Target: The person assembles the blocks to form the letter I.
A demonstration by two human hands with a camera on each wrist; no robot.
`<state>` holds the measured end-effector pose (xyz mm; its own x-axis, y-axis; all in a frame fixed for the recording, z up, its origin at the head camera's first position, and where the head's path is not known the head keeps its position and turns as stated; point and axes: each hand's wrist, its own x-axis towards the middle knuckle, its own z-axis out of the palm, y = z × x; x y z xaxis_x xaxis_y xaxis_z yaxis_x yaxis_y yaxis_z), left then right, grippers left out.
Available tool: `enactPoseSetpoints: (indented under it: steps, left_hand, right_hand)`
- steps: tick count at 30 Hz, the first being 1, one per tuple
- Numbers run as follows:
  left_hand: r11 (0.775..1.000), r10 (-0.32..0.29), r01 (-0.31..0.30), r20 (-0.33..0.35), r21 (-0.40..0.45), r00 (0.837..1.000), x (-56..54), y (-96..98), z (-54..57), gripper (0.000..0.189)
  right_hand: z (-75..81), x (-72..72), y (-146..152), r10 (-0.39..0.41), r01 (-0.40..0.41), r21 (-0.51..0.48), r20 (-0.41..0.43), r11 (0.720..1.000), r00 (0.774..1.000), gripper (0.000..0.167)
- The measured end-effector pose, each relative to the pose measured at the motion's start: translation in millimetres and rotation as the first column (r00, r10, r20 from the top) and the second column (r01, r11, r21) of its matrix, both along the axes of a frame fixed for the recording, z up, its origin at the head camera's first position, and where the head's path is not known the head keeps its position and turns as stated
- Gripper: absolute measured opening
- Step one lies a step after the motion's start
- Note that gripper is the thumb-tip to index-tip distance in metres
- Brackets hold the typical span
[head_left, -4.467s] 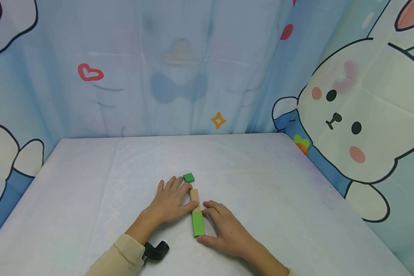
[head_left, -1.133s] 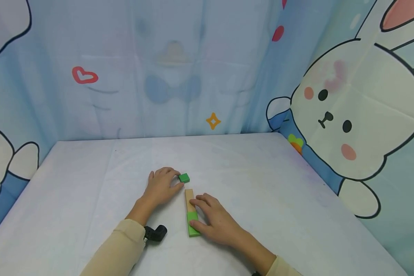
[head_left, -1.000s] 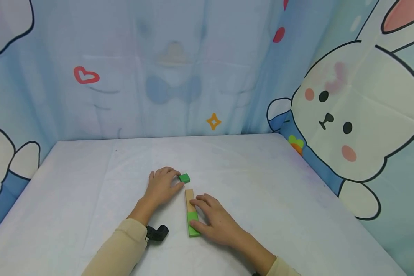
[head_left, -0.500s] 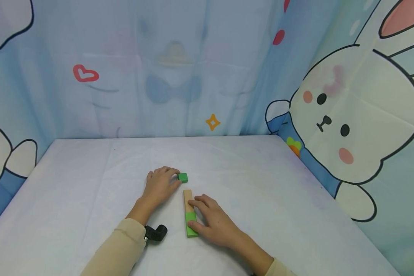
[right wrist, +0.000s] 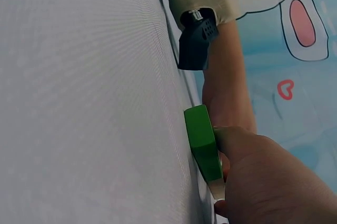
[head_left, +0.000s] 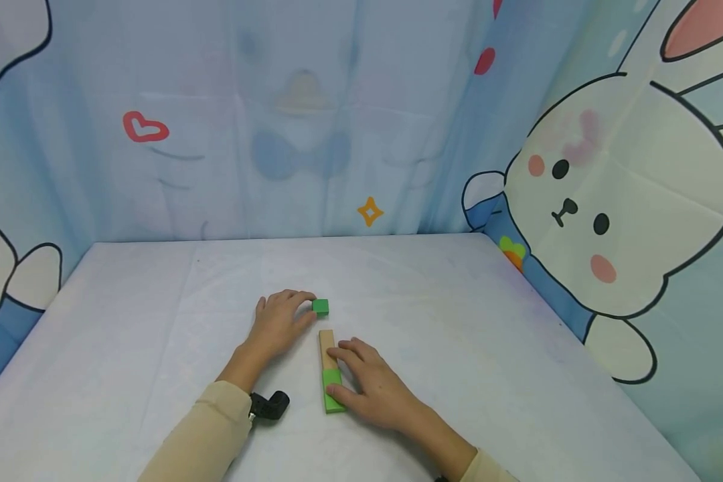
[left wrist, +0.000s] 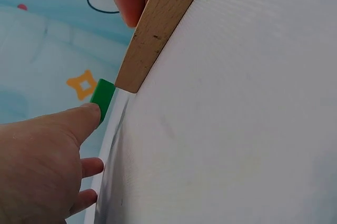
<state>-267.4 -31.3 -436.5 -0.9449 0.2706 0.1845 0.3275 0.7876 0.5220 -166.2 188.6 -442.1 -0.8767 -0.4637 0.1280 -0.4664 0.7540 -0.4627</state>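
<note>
In the head view, my left hand (head_left: 279,326) holds a small green block (head_left: 321,307) at its left side, thumb and index finger at its edges. The left wrist view shows the thumb against that block (left wrist: 104,95). Nearer me, a plain wooden block (head_left: 327,343) and a longer light-green block (head_left: 331,378) lie end to end in one line on the table. Over them, my right hand (head_left: 376,388) rests with its fingers loosely bent. Its index fingertip overlaps the wooden block, and its thumb lies on the light-green one. A gap separates this line from the small block.
The white-covered table (head_left: 488,335) reaches back to a blue curtain (head_left: 217,67) printed with rabbits. A black wrist device (head_left: 270,406) sticks out from the left sleeve (head_left: 201,435).
My left hand has gone from the wooden block to the small green block, which has turned squarer. My right thumb has moved from the light-green block's near end onto its top.
</note>
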Motion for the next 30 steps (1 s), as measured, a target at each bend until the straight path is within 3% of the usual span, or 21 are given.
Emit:
enactPoseSetpoints:
  steps: [30]
  left_hand:
    - [1.000, -0.004, 0.003, -0.025, -0.029, 1.000, 3.1, 6.9, -5.5, 0.036]
  right_hand:
    - [-0.2, -0.7, -0.4, -0.003, 0.003, -0.001, 0.002, 1.000, 1.000, 0.060]
